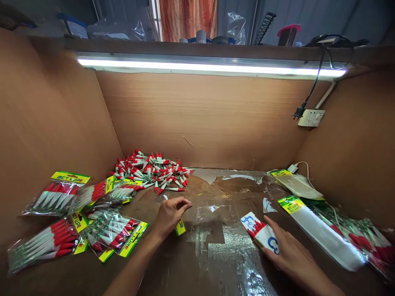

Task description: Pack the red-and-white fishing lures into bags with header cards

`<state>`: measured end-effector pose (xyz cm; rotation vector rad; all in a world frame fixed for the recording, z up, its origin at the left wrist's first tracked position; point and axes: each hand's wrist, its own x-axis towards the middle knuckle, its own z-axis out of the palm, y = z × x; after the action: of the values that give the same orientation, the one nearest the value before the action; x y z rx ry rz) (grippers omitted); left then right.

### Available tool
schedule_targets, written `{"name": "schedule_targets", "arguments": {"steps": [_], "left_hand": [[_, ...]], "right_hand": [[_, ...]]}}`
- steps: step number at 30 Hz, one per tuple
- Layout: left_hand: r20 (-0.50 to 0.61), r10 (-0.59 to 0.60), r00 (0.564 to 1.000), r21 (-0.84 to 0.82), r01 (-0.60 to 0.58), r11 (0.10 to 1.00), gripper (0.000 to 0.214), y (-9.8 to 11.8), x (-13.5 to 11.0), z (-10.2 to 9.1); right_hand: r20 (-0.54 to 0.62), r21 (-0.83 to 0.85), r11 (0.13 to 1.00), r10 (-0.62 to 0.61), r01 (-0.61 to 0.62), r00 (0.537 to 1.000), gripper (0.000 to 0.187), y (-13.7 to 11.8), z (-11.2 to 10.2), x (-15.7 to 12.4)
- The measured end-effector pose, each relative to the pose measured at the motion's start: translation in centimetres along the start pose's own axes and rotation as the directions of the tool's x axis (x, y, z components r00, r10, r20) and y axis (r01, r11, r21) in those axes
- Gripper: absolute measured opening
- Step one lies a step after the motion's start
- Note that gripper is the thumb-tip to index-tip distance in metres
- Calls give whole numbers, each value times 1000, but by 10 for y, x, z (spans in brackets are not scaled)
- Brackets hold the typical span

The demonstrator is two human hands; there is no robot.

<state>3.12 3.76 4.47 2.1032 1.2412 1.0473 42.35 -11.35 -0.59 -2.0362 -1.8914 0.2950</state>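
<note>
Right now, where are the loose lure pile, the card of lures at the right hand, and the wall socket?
loose lure pile (151, 169): head view, middle of heap.
card of lures (262, 237): head view, its white face.
wall socket (311, 118): head view, centre of faceplate.

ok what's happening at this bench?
A person works bare-handed at a cardboard-walled bench. Their left hand, fingers pinched, hovers by a small yellow tag. The right hand lies flat on a white pack with red lure tips showing. Loose red-and-white lures are heaped at the back. Filled bags lie on the left, more bags on the right.
</note>
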Motion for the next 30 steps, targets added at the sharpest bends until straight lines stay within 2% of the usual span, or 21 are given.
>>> {"name": "schedule_targets", "arguments": {"steps": [4,6,7,9,11,14,18,21,25,30], "left_hand": [[-64,58,996,23,-57,998,11,11,-5,3],[-104,135,985,81,-127,989,7,14,-7,5],[-111,183,977,117,-170,978,13,16,-7,6],[-87,291,953,181,-272,945,27,15,-8,8],[-36,372,927,224,-355,908,29,13,-8,12],[20,383,924,216,-378,900,24,8,-10,20],[65,193,979,40,-196,980,27,10,-10,23],[151,47,987,-87,-34,996,33,17,-8,20],[268,-83,960,-161,130,978,40,24,-5,15],[413,-240,878,-151,326,933,54,22,-5,16]], "right_hand": [[-48,177,984,-29,37,998,82,-9,-11,14],[-101,240,968,-55,78,993,83,-17,-16,21],[-124,262,960,-72,103,990,84,-21,-19,24],[-148,298,944,-98,138,984,84,-28,-25,28],[-144,328,931,-116,158,983,86,-32,-30,31],[-152,322,923,-168,210,974,88,-33,-34,32],[-222,187,923,-293,336,930,88,-29,-31,33],[-268,111,915,-348,388,898,86,-26,-25,35],[-249,90,907,-380,412,891,88,-27,-23,35],[-128,118,882,-443,457,887,87,-33,-22,29]]}}
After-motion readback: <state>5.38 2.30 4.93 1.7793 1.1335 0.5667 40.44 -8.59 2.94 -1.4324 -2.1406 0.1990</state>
